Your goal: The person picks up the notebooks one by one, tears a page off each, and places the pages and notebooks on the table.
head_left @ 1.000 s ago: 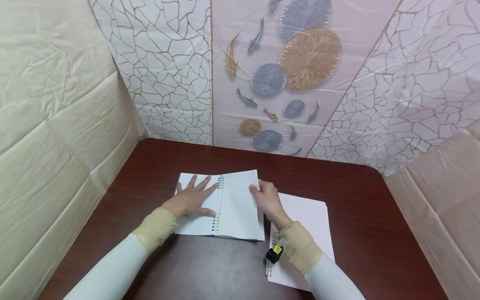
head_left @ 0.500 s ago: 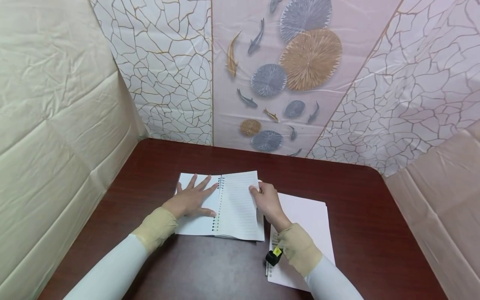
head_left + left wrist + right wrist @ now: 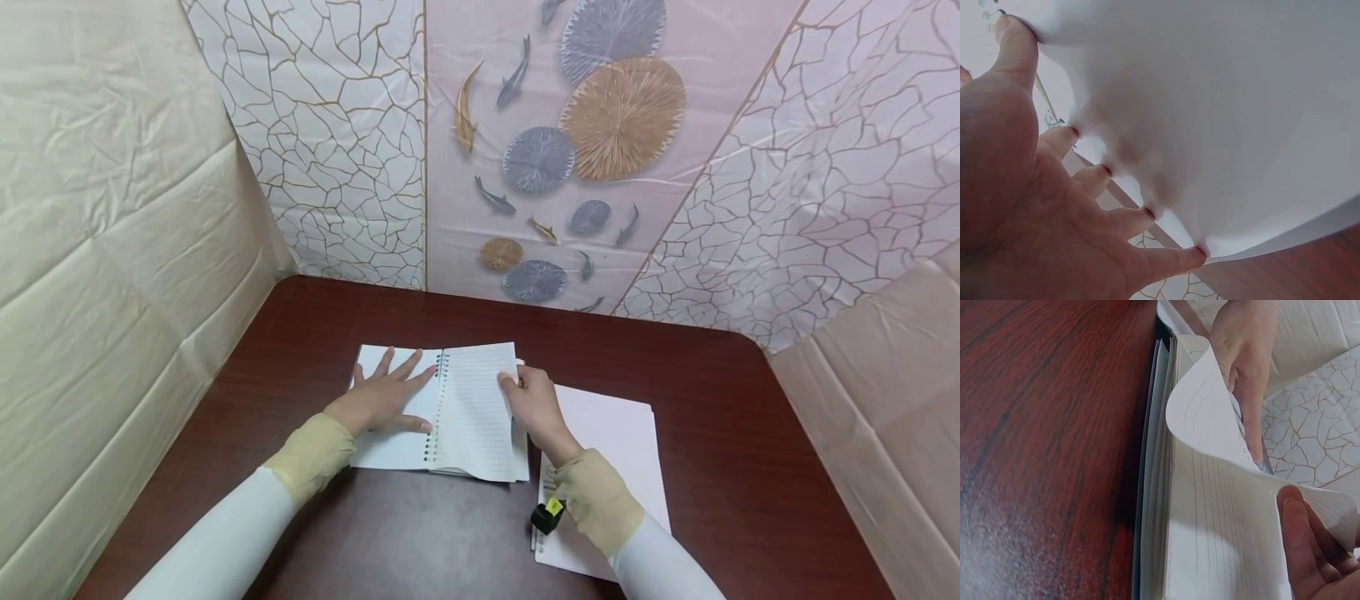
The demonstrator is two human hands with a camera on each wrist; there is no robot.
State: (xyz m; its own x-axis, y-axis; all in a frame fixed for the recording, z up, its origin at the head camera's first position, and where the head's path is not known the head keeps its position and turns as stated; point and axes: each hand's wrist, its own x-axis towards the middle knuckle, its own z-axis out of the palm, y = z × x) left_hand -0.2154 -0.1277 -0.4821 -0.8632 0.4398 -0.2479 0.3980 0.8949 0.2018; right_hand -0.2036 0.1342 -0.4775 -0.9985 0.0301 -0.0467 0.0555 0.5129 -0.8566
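Observation:
An open spiral notebook [image 3: 468, 433] with lined pages lies on the dark red table. My left hand [image 3: 378, 402] presses its blank left page with spread fingers, the thumb near the spiral binding; the left wrist view shows the fingertips [image 3: 1147, 214] against the white paper. My right hand [image 3: 534, 404] pinches the outer edge of a lined page between thumb and fingers. In the right wrist view that page [image 3: 1200, 403] is lifted and curved above the stack of sheets below, with my right thumb [image 3: 1297, 534] on its edge.
Under my right forearm lies a second spiral-bound pad [image 3: 622, 433] with a white top sheet. A small black object with a yellow label [image 3: 547, 517] is at my right wrist. Patterned cloth walls [image 3: 352, 150] stand behind and beside the table [image 3: 675, 354].
The right hand has come slightly down and the pinched page sits a little lower, its bottom edge bowing more. The left hand stays in place.

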